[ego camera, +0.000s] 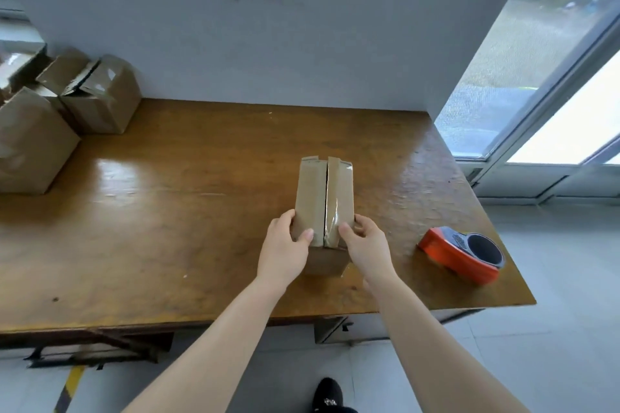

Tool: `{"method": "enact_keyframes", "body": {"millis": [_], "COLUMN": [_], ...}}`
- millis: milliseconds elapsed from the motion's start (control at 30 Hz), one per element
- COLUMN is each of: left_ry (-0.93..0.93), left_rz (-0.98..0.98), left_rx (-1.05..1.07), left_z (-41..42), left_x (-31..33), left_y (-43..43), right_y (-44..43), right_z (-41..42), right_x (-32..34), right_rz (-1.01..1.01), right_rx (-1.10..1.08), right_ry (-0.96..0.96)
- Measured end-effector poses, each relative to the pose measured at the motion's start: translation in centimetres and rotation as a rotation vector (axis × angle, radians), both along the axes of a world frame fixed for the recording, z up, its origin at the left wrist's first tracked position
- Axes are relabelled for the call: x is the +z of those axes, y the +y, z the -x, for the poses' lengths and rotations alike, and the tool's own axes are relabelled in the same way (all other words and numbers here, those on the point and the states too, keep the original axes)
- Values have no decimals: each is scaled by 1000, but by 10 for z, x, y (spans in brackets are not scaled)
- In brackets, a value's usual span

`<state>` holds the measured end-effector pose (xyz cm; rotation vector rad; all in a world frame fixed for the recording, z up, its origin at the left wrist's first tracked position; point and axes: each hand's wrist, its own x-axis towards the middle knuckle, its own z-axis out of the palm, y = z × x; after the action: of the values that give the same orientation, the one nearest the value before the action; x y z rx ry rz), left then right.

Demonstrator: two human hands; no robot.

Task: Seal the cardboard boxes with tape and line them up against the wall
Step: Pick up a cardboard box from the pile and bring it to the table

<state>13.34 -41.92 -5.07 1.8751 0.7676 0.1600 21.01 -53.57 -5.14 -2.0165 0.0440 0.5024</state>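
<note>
L hand (pixel 284 246) & R hand (pixel 366 242) each grasp the near end of a small cardboard box (pixel 323 203) mid-table (pixel 167 211), thumbs on its 2 closed top flaps. Orange tape dispenser (pixel 461 253) lies just right of it. Other boxes (pixel 67 111) sit far left by the wall (pixel 268 27).

A wooden table (pixel 167 228) stands beside a window (pixel 523 70), black shoe (pixel 328 394) below.
</note>
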Motion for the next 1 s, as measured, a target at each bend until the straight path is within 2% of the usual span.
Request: {"method": "enact_keyframes", "body": {"millis": [267, 467, 567, 667, 767, 867, 1000], "left_ry": [97, 109, 114, 238, 286, 308, 406], "left_rz": [52, 90, 6, -93, -148, -253, -423], "left_rx": [-96, -10, 28, -16, -64, -162, -261], "left_z": [-35, -78, -92, -98, -104, -113, -128], "left_x": [-5, -8, -11, -13, -13, -5, 8], "left_y": [-30, -44, -57, -69, -69, -61, -49], "right_y": [-48, -78, -88, -93, -94, -93, -92], "right_z": [-31, -77, -98, -118, -136, -148, -159], "right_x": [-8, -8, -7, -1, 5, 3, -1], "right_rz": [72, 195, 289, 386, 481, 507, 503], "right_rx": [-3, 206, 334, 406, 530, 640, 620], "right_ry": [84, 0, -112, -314, -479, -454, -528]}}
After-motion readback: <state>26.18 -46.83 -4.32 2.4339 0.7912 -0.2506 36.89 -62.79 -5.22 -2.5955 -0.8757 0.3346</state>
